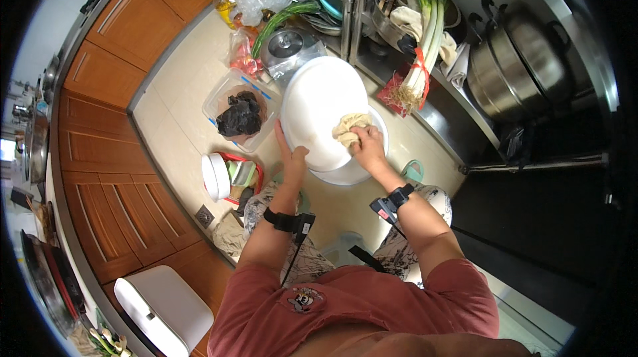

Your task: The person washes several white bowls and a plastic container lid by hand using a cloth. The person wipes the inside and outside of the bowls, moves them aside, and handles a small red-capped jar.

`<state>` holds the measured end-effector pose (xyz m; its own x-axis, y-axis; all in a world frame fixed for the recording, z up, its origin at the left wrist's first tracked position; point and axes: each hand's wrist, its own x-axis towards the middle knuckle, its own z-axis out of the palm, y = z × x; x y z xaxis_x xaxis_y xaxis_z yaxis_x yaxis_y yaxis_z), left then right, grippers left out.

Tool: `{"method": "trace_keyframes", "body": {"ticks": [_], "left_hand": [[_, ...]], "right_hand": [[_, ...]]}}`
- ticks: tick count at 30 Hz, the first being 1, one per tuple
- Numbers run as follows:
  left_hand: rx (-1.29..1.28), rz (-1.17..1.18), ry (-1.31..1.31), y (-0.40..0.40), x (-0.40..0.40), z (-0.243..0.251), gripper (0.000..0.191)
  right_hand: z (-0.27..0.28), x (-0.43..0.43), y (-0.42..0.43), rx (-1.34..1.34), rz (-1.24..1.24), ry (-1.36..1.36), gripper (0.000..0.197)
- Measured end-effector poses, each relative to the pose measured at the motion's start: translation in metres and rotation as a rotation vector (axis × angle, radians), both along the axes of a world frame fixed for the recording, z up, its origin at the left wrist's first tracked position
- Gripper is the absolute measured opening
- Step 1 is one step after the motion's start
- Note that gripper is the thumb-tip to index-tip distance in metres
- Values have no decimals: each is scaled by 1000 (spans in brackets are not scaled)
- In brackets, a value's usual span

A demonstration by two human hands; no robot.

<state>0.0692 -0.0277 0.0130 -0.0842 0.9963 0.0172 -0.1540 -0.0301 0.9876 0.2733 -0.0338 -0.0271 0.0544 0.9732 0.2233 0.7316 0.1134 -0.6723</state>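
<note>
A large white round plastic lid or basin (pixel 324 103) is tilted in front of me. Behind its lower right edge shows another pale round vessel (pixel 344 177) on the floor. My left hand (pixel 293 155) holds the left rim of the upper white piece, its thumb pointing inward. Bunched in my right hand (pixel 368 145) is a cream cloth (pixel 351 128), pressed against the right side of the white surface. Faint marks show on that surface near its lower left.
Left of me stand a clear plastic bin (pixel 271 115) with a black bag (pixel 241 114) and a red basket (pixel 260 182) of containers. Ahead are a lidded pot (pixel 284 48) and an oil bottle (pixel 224 6). Leeks (pixel 421 58) overhang the steel shelf (pixel 448 103) at right, near a steamer (pixel 518 58).
</note>
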Motion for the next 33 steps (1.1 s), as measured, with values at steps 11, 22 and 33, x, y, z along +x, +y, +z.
{"method": "trace_keyframes", "body": {"ticks": [11,22,33], "left_hand": [[85,8,4,6,19,-10,80],[-115,241,-250,21,3,-7,81],[-104,299,-246,24,-7,-29,81]], "right_hand": [[38,-24,-12,-115,545,581,20],[31,18,-11,-394,138,-582,26],[49,-12,-3,75,459,173,23]]}}
